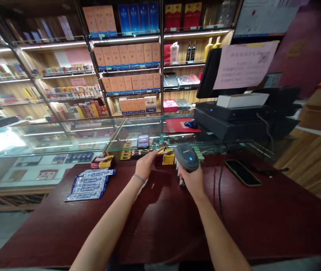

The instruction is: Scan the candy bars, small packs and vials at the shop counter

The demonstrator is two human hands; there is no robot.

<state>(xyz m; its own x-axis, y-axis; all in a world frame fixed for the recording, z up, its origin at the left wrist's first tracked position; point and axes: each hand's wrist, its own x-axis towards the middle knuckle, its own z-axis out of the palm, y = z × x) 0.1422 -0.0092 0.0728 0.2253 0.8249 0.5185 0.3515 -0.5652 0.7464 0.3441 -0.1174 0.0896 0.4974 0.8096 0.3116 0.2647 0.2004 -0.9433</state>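
Observation:
My right hand is wrapped round the handle of a dark barcode scanner with a lit blue light, held up over the table. In my left hand, which has a blue band at the wrist, the fingertips pinch a small yellow-and-brown packet. Just right of that hand stands a stack of yellow-and-brown packets. Small items behind the scanner are partly hidden by it and by my right hand. To the left lie a row of blue-and-white wrapped sticks and a stack of red-and-yellow packets.
A black phone lies on the dark red table, near a cable. Beyond is a glass display counter with a small lit screen, a mouse and a monitor. Stocked shelves line the wall.

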